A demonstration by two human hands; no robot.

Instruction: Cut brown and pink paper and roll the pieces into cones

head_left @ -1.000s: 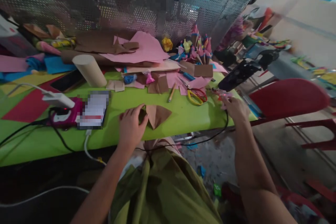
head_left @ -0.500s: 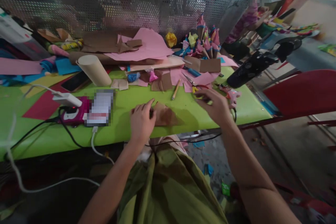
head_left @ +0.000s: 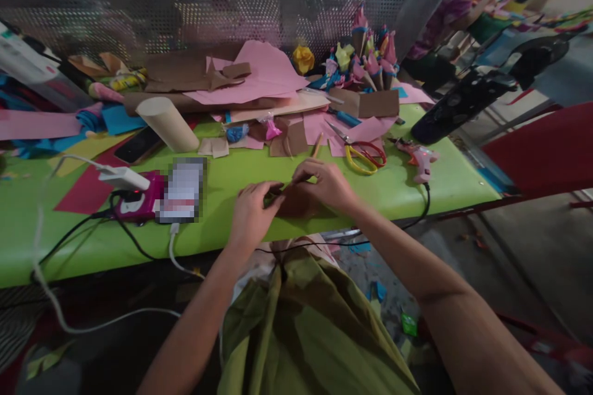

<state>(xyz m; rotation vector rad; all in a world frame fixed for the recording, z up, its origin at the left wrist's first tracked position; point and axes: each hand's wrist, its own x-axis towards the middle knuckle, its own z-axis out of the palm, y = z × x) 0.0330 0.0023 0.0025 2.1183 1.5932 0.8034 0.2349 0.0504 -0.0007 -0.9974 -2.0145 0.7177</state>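
Left hand and right hand meet over a piece of brown paper near the front edge of the green table. On inspection, I find my left thumb and fingers closed on the paper's left side, and my right fingertips pinched together at its upper edge, just beside the left thumb. Much of the sheet lies in shadow under my right hand — its exact fold and whether the edges overlap could not be confirmed. I judge the step in hand to be shaping or joining by fingertip at that edge; the next move, in my assessment, calls for the left hand to steady the paper while the right presses with light, even force, so that it does not crease or slip. Nearby items noted: a pencil just beyond my right hand, scissors with red and yellow handles to its right, and a pink glue gun near the table's right end, its cord running over the front edge — all three out of my grip.
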